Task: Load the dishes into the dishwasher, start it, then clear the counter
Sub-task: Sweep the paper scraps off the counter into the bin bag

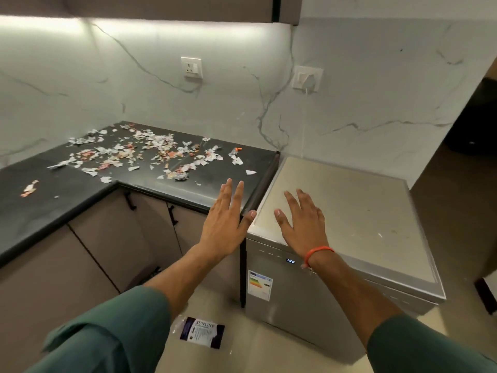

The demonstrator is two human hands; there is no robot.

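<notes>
Green sleeves [107,337] reach out; both hands, left [224,224] and right [301,224], spread flat near the dishwasher [349,211]. Paper scraps [150,152] litter the black counter [40,205].

Dishwasher [309,300]: silver freestanding unit at 4 o'clock from frame centre — door closed, small lit display on the front's upper edge, energy label on its upper left, flat pale top.
Counter [48,200]: black L-shaped worktop at 9 o'clock, its right end just beside the dishwasher.
Paper scraps [150,153]: torn white and reddish bits — strewn over the counter's rear section, a few stray pieces at 8 o'clock.
</notes>
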